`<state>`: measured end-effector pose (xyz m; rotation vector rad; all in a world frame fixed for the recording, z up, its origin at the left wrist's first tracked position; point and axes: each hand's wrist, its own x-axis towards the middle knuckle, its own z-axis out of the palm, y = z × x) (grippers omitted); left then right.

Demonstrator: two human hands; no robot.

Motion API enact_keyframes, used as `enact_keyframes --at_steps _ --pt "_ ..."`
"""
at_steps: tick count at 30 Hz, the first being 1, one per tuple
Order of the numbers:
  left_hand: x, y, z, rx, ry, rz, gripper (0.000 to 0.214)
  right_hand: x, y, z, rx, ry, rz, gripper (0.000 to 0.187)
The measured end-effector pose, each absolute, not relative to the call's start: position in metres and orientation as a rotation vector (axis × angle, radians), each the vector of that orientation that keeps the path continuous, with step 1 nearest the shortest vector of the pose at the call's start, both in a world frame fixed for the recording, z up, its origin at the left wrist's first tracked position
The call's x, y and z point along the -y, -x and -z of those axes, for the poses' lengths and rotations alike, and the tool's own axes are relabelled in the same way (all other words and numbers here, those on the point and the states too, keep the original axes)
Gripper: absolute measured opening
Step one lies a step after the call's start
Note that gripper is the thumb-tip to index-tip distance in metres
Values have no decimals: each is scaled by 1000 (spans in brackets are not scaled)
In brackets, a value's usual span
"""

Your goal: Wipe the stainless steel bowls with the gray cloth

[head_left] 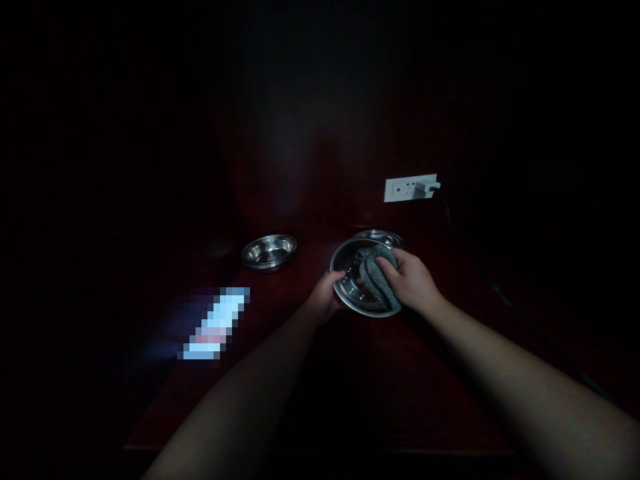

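A shiny metal bowl [350, 295] is held tilted above the dark red table. My left hand [325, 297] grips its left rim, with the thumb over the edge and the other fingers hidden below. In my right hand [413, 280] is a bunched grey-green cloth [376, 270], pressed against the bowl's inside on the right. Behind the held bowl, another metal dish [383, 236] is partly covered by it. Farther left, a small stack of metal bowls [270, 252] rests on the table.
A bright, pixelated screen [215, 327] lies on the left of the red table [390, 393]. On the back wall, a white socket plate [400, 189] holds a plug [428, 186], and a dark cable [505, 297] runs down the right side. The surroundings are very dark.
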<state>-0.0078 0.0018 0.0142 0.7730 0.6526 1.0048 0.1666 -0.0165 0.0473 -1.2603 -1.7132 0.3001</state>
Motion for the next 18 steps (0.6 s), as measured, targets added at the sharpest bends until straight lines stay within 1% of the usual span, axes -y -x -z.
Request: enact_keyframes --at_steps 3,7,11,13,15,16,18 --pt "-2 9 -14 -659 -785 -983 39 19 -168 -51 1652 1254 -271 26" --pt "-2 9 -12 -640 -783 -973 37 24 -168 -52 1530 1239 -95 21" --pt "-2 9 -15 -671 -766 -973 37 29 -169 -56 1526 1192 -4 20" --pt "-2 9 -18 -674 -730 -991 39 33 -169 -59 1727 1137 -7 18" --pt "-3 8 -20 -651 -703 -1004 41 36 -166 -61 2080 991 -90 17" --pt "-5 7 -20 -638 -696 -1012 42 37 -165 -62 2260 893 -160 19" --pt "-7 7 -18 -623 -693 -1019 43 39 -163 -62 2460 782 -288 28"
